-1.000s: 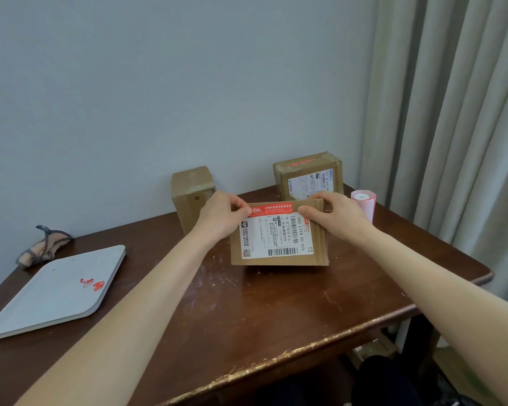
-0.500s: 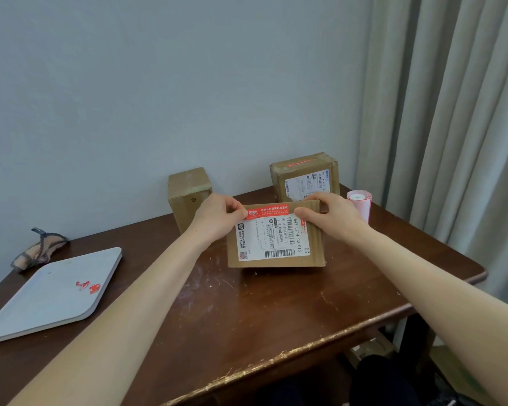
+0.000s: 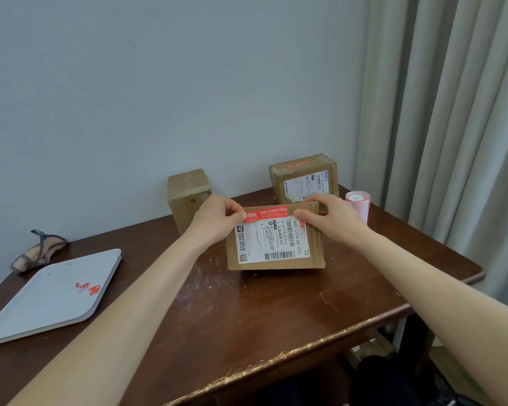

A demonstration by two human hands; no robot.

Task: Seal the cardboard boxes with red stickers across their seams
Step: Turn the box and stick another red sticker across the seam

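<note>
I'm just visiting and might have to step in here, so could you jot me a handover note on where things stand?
Left hand pinches the left end of the red sticker; right hand grips the front box at its top edge, thumb by the sticker's right end.
Done: back right box carries a red strip on top.
Left: press this sticker down; back left box shows no sticker.
Sticker roll stands beside the right hand.

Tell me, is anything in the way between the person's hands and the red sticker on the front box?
Nothing visible. The left hand and right hand grip the cardboard box by its top edge, thumbs at the two ends of the red sticker. The sticker roll stands behind, to the right.
</note>
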